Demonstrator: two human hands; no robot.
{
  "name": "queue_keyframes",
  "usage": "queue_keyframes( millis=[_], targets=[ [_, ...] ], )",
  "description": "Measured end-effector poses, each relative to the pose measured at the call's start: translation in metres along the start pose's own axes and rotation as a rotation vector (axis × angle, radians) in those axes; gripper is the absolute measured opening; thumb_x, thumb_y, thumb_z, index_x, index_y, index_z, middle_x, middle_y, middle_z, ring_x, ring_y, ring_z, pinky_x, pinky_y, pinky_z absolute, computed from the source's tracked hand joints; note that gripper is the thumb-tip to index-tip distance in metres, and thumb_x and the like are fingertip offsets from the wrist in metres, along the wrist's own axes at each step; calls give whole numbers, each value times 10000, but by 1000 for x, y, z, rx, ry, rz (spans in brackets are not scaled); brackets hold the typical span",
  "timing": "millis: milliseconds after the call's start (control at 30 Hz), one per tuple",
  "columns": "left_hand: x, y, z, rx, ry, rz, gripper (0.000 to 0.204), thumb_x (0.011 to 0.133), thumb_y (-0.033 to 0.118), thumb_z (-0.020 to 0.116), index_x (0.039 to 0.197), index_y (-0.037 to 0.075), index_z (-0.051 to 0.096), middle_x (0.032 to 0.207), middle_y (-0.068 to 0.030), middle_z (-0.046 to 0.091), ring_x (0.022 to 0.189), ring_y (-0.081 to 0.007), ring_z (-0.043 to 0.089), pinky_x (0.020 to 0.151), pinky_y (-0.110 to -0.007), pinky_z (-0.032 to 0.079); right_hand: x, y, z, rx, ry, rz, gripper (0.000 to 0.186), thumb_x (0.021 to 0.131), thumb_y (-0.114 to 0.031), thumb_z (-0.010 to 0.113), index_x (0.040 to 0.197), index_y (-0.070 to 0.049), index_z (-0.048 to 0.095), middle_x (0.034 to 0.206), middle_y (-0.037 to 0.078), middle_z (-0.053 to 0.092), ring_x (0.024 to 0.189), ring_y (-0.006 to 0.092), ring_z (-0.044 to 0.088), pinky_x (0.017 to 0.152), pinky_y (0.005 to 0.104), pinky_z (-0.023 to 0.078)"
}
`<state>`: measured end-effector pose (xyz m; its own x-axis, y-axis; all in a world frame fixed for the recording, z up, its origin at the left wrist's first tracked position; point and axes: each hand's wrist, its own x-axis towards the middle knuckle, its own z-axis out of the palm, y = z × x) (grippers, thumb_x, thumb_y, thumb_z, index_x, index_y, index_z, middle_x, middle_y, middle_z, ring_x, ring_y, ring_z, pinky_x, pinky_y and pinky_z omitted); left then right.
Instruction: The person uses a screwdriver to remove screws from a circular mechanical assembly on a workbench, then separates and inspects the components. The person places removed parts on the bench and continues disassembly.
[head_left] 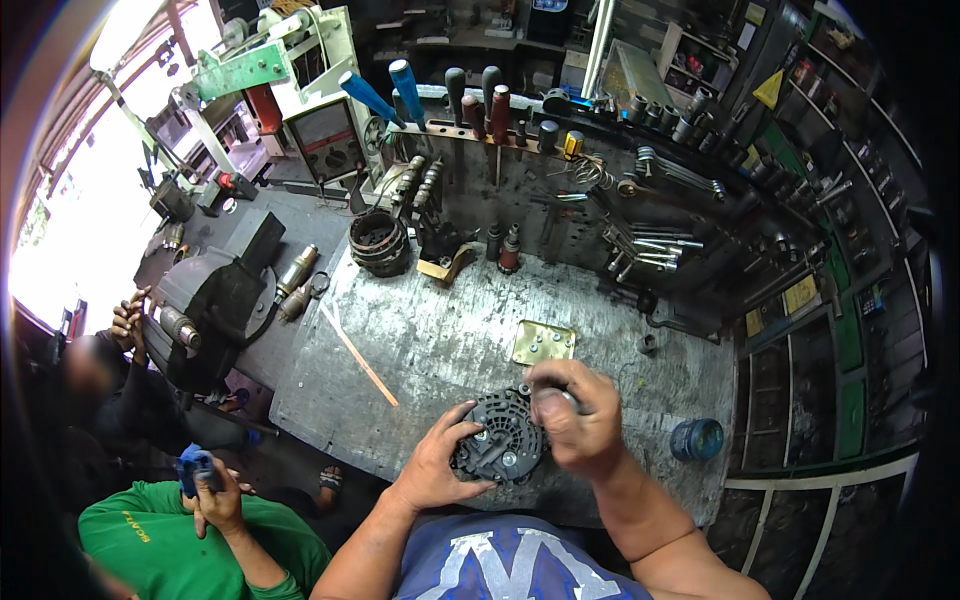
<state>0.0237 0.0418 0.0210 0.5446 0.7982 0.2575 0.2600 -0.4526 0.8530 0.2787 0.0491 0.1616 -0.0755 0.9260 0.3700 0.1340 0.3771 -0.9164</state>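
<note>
A round black alternator point(500, 440) with a slotted end cover lies at the near edge of the workbench, in front of my body. Wrapped around its left side, my left hand point(438, 458) has the thumb low and the fingers on top. My right hand point(582, 418) is closed in a fist over the alternator's right edge. A bit of grey metal shows in that fist, but its kind is hidden. Just beyond sits a small yellowish tray point(523, 353) with several small nuts or washers in it.
A blue jar point(697, 440) stands at the right; a thin strip point(360, 358) lies to the left. Behind are a ring-shaped stator point(378, 245), a screwdriver rack point(480, 134) and hanging wrenches point(680, 172). A vise point(225, 270) and a co-worker in green point(190, 535) are at left.
</note>
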Motion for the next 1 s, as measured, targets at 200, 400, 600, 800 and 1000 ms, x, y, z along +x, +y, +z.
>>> queue_keyframes(
  millis=[200, 400, 600, 800, 1000],
  targets=[
    [7, -12, 2, -102, 36, 33, 1148, 549, 368, 1147, 1505, 74, 584, 1671, -256, 572, 1525, -470, 589, 1245, -536, 519, -28, 10, 18, 39, 98, -26, 186, 1110, -152, 746, 1072, 13, 671, 898, 139, 699, 779, 231, 700, 682, 344, 553],
    [14, -19, -3, -87, -30, 37, 1162, 557, 344, 1143, 1522, 58, 564, 1656, -247, 593, 1525, -455, 595, 1262, -529, 507, -10, 11, 1, 195, -105, -78, 189, 1063, -130, 720, 941, 4, 664, 793, 113, 688, 669, 212, 661, 633, 354, 532],
    [23, -18, -17, -84, -165, -14, 1183, 573, 341, 1136, 1559, 53, 548, 1674, -221, 580, 1563, -426, 559, 1305, -510, 465, -4, 27, -19, 450, -288, -52, 333, 1081, -265, 777, 881, -21, 670, 739, 60, 655, 628, 190, 621, 585, 360, 498],
    [18, -17, -12, -78, -124, -6, 1287, 578, 358, 1134, 1644, 59, 477, 1705, -209, 545, 1572, -420, 547, 1315, -509, 455, -19, -2, 14, -9, 141, -92, 356, 1076, -343, 776, 1107, 9, 815, 827, 113, 774, 669, 236, 726, 686, 342, 592],
    [15, -26, -10, 12, -100, 42, 1428, 555, 420, 1142, 1708, 61, 381, 1732, -241, 499, 1599, -432, 510, 1336, -501, 427, 2, 9, -33, 598, -270, 111, 466, 1059, -380, 807, 1230, 53, 823, 807, 54, 743, 699, 174, 701, 700, 338, 595]
  ],
)
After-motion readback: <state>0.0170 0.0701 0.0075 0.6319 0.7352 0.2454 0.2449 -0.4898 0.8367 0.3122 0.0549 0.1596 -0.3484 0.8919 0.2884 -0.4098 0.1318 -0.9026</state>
